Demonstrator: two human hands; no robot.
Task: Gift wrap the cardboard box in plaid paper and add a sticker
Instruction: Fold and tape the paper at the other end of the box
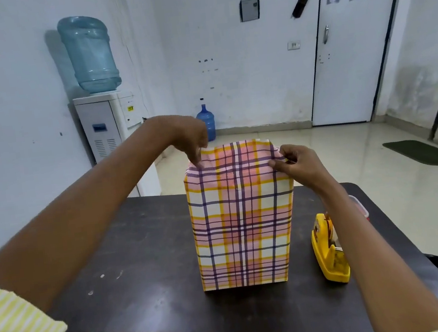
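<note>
Head camera view, starting at the left: a yellow striped sleeve (pixel 14 329) fills the lower corner, and the bare forearm reaches up and across a dark wooden table (pixel 141 258). Behind it, against the wall, stands a white water dispenser (pixel 105 124) with a large blue water jug (pixel 89 53) upside down on top. The left hand (pixel 191 139) hangs fingers-down over the top left corner of the package, its fingertips bunched together and pinching the plaid paper (pixel 234 155) where it folds over. A small blue bottle (pixel 206 120) sits on the floor by the far wall, just past that hand.

Near the middle of the table the plaid-wrapped box (pixel 241 218) stands upright on its end, the near face fully covered and a paper flap rising above the top edge. At its top right corner the right hand (pixel 299 164) grips the paper, thumb and curled fingers closed on the fold.

Just beside the box on the right lies a yellow tape dispenser (pixel 329 251), not touching it. Further right are a white door (pixel 350 53) and a dark floor mat (pixel 423 151).
</note>
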